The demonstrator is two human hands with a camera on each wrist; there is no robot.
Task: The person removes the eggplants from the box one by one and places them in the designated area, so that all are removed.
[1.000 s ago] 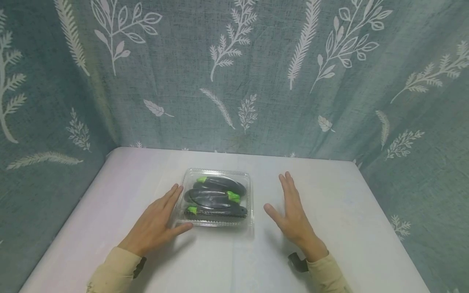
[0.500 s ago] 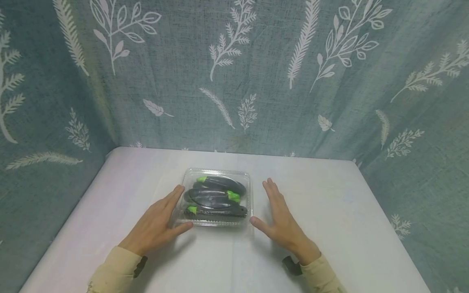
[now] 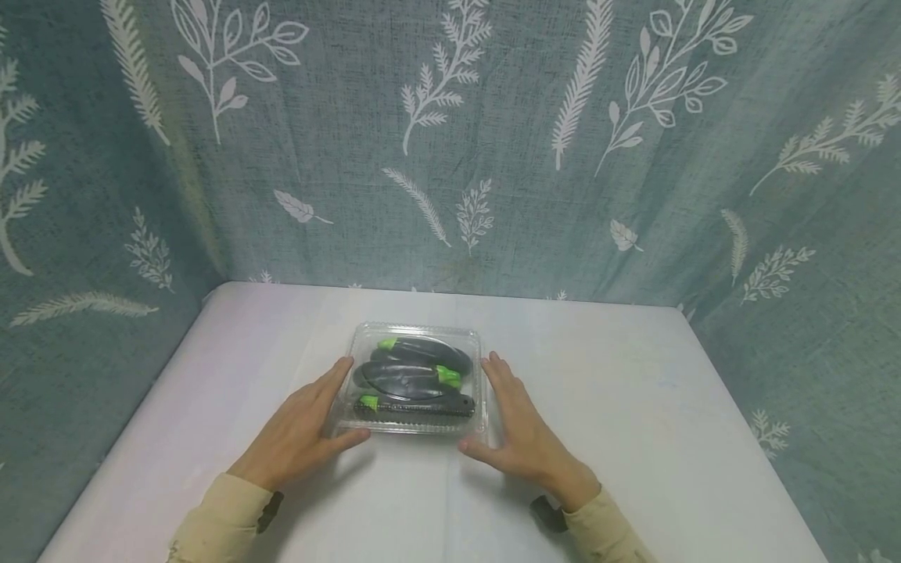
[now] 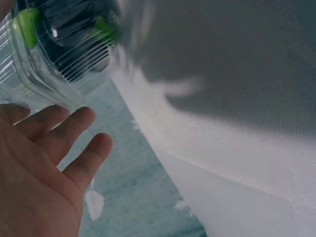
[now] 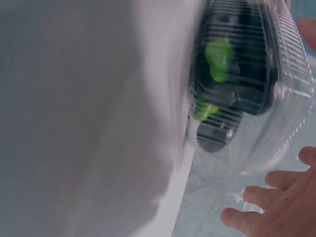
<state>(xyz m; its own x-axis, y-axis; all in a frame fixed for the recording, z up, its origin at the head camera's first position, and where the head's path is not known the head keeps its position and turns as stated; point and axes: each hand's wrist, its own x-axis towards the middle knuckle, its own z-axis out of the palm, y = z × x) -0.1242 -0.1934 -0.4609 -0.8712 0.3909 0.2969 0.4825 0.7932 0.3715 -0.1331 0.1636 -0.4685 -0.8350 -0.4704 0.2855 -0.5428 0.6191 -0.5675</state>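
Note:
A clear plastic clamshell box (image 3: 481,391) stands closed on the white table. Through its lid show several dark eggplants (image 3: 404,381) with bright green stem ends. My left hand (image 3: 296,432) lies along the box's left side, fingers extended and thumb by the front corner; fingertips meet or nearly meet the wall. On the other side my right hand (image 3: 524,434) has straight fingers along the right wall, thumb near the front right corner. In the right wrist view a narrow gap separates several fingers (image 5: 261,196) from the box. Whether either hand bears on it I cannot tell.
The white-covered table (image 3: 633,391) extends around the box on all sides. A teal curtain (image 3: 338,195) with white leaf prints encloses the table at the back, left and right.
My right hand has moved left, from well apart to right beside the box's right wall. The left hand and the box have stayed in place.

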